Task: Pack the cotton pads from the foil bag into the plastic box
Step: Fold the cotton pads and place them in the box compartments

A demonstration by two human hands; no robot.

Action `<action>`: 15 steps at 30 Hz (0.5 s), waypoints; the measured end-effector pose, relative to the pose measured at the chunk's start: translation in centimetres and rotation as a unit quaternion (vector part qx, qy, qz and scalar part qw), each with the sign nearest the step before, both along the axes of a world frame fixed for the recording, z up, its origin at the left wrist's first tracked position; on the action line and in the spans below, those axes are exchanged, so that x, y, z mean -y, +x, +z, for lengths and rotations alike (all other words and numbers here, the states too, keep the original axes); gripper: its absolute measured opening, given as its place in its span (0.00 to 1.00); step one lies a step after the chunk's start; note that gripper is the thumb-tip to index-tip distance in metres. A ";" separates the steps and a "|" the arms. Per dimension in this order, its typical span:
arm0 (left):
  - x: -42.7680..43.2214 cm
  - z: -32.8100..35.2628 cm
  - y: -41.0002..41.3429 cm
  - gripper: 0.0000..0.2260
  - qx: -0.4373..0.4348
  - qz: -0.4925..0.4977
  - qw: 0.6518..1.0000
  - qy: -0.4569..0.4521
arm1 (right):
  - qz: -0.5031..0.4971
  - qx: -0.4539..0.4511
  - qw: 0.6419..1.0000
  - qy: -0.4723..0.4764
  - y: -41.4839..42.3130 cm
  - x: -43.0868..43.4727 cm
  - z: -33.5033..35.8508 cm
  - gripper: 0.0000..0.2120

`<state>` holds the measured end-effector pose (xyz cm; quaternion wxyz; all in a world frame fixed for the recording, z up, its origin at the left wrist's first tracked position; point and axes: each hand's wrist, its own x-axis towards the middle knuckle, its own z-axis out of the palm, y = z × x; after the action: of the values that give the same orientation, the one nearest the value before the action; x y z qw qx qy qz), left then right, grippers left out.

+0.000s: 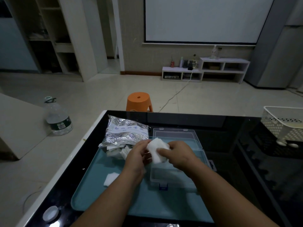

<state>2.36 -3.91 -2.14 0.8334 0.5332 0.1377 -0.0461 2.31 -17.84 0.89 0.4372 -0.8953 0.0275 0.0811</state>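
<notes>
My table [229,145] is black glass, and its left edge runs close beside the teal tray [91,202] that I work on; the far edge lies just past the foil bag [126,133] and the box lid. The bag lies at the tray's far left corner with its mouth toward me, and cotton pads [118,151] spill out of it onto the tray. The clear plastic box [172,176] sits on the right part of the tray, its lid [177,136] laid open away from me and its blue latch [163,187] on the near side. The near left part of the tray is bare but for one loose pad [111,178], and to the right of the box the glass lies open as far as a white basket [283,125] at the table's right end. A small white cap [50,213] lies at the near left corner. Both my forearms reach in from the near edge and meet over the box's far side. My left hand [137,156] has its fingers curled against the left side of a white stack of pads [158,149], and my right hand [178,156] grips the stack's right side, thumb on top. The stack is held up between the two hands, clear of the tray.
</notes>
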 end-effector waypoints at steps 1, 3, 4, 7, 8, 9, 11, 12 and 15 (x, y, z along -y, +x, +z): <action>0.0 0.0 0.0 0.08 0.008 -0.011 1.000 0.009 | -0.018 -0.007 0.999 0.044 -0.1 0.0 0.1 0.16; 0.1 -0.2 0.1 0.08 0.015 -0.024 0.999 0.018 | -0.040 -0.013 0.994 0.100 -0.2 0.0 0.3 0.14; 0.1 -0.2 0.1 0.09 0.013 -0.026 0.999 0.015 | -0.040 -0.014 0.994 0.104 -0.2 0.0 0.4 0.12; -0.1 0.1 0.1 0.12 0.013 -0.022 0.999 0.027 | -0.014 -0.031 0.995 0.090 -0.3 -0.2 0.5 0.10; -0.3 0.3 0.2 0.13 0.014 -0.020 0.999 0.043 | -0.004 -0.042 0.995 0.090 -0.3 -0.2 0.6 0.10; -0.5 0.5 0.3 0.13 0.015 -0.019 0.998 0.058 | 0.006 -0.052 0.994 0.093 -0.4 -0.2 0.7 0.12; -0.7 0.9 0.3 0.14 0.020 -0.023 0.997 0.077 | 0.014 -0.069 0.992 0.104 -0.4 -0.2 0.9 0.16; -0.8 0.9 0.4 0.13 0.022 -0.022 0.997 0.073 | 0.010 -0.078 0.989 0.123 -0.5 -0.3 1.0 0.17; -0.6 0.8 0.3 0.11 0.011 -0.013 1.000 -0.015 | -0.009 -0.118 0.961 0.249 -0.6 -0.5 0.9 0.18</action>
<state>2.65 -3.27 -1.34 0.8419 0.5233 0.1204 -0.0532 1.68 -17.38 1.80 0.6406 -0.7419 0.0662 0.1866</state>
